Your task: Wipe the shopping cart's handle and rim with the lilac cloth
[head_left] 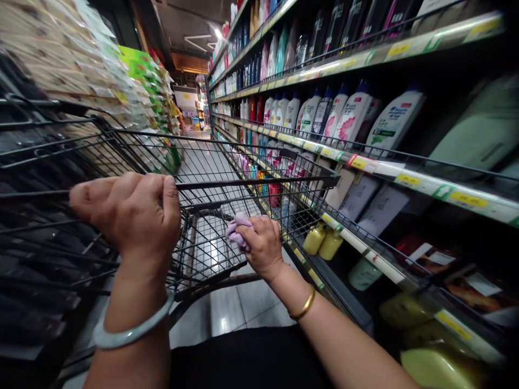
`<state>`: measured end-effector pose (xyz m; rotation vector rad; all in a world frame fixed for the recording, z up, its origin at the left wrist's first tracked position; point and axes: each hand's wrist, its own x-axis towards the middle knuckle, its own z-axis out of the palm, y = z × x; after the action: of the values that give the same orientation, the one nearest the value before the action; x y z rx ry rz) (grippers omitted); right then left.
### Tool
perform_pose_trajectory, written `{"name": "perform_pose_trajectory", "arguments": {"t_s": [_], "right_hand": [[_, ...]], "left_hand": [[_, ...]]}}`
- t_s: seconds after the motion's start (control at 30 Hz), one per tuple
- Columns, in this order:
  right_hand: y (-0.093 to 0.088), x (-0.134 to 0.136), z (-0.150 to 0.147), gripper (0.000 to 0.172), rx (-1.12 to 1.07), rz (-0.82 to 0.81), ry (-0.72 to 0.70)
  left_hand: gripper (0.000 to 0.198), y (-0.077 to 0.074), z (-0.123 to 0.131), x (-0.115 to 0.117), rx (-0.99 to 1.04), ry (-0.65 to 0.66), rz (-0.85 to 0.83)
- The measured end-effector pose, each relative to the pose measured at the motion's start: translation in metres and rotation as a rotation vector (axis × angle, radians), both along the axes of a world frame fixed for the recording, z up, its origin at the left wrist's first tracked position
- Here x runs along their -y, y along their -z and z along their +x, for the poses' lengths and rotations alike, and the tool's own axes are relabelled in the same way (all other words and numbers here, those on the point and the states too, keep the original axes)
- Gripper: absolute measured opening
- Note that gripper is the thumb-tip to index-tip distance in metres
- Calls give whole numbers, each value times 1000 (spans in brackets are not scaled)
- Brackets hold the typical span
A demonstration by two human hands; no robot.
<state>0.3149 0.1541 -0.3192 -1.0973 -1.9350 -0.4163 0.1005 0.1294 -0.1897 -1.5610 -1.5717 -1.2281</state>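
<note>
A black wire shopping cart (227, 186) stands in front of me, tilted across the view. My left hand (133, 216) is wrapped round a dark bar at the cart's near side, its knuckles facing up. In my right hand (265, 246) is a crumpled light purple cloth (240, 231), pinched between thumb and fingers. That hand is over the near end of the cart; whether it touches the wire cannot be made out. Through the mesh of the basket the pale floor shows.
Shelves on the right hold several white shampoo bottles (352, 116) behind a price-tag rail (405, 175). Yellow bottles (330, 244) stand lower down. Stacked packaged goods (60, 59) line the left side. A tiled aisle floor (197, 154) runs ahead between them.
</note>
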Motion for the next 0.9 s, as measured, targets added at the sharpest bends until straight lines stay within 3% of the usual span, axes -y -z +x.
{"name": "perform_pose_trajectory", "arguments": {"t_s": [0.13,0.23,0.37,0.5,0.7,0.9], "right_hand": [[-17,0,15,21,-51,-1,-20],[-31,-7,31,26,-192,56,50],[-24,-10,27,31,-160,-22,118],[-20,-5,22,32,-90,-114,79],[-32,-4,33,30,-196,48,53],[-22,9,9,17,49,124,-93]], "left_hand": [[34,0,0,2,4,-20,-16],[29,2,0,3,-12,-17,-38],[31,4,1,3,-16,-8,-20],[38,2,-2,1,-28,-8,13],[47,2,-15,0,20,31,45],[44,3,-30,-11,44,86,92]]}}
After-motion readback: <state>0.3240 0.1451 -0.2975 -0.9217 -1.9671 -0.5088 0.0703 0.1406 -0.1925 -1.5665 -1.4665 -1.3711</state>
